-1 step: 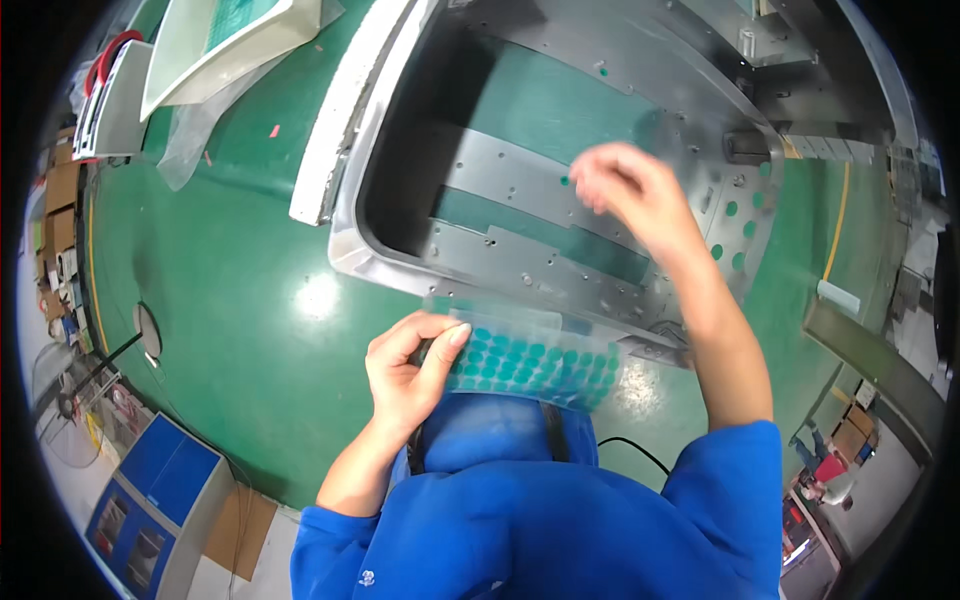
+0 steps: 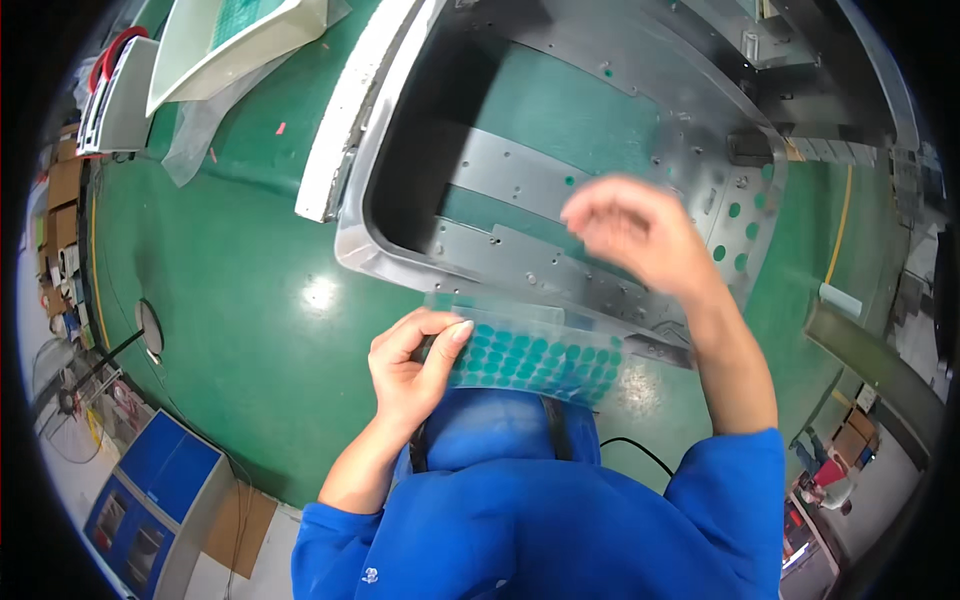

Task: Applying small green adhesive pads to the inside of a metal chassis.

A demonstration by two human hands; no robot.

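Between the thumb and bent fingers of my left hand (image 2: 415, 365), closed on its left end, is a clear sheet of green round stickers (image 2: 535, 362). The sheet stretches across in front of my body, with rows of green dots on it. My right hand (image 2: 640, 232) hangs over the near part of a grey metal frame (image 2: 520, 245), apart from the sheet. Its fingers are curled but smeared by motion, so whether they hold anything cannot be made out. A few green dots (image 2: 570, 181) show on the frame's crossbars and inner walls.
A white foam strip (image 2: 345, 130) lines the frame's left side. Beyond it stands a cream bin (image 2: 215, 70) with green sheets inside and clear film hanging below. Round holes pierce the frame's right panel (image 2: 735, 235). At lower left are a fan (image 2: 148, 328) and a blue cabinet (image 2: 165, 465).
My right hand has drawn back toward me and slightly to the right, away from the crossbar. My left hand and the sticker sheet stay almost in place.
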